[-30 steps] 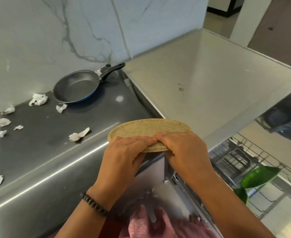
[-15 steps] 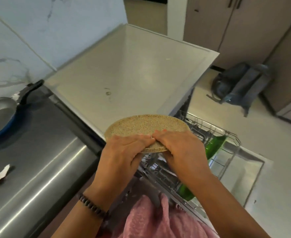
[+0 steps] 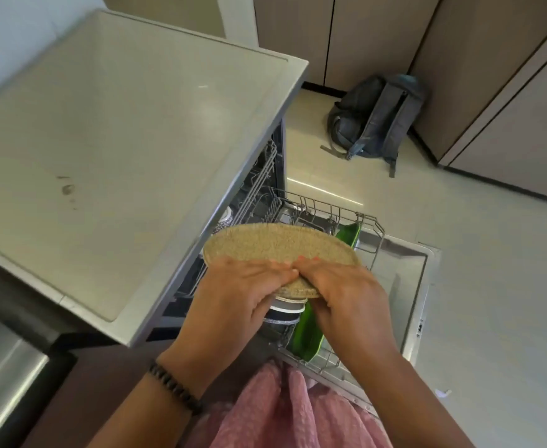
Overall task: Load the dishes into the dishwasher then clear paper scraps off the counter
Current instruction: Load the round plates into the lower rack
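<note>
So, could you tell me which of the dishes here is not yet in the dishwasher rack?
The speckled tan plate, gripped by the left hand and right hand above the rack; the green dish already stands inside it.

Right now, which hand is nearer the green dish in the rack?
Right. The right hand holds the speckled plate directly above the green dish; the left hand grips the plate further left, over the bowls.

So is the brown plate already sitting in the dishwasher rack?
No, both hands, left and right, hold the plate above the rack.
</note>
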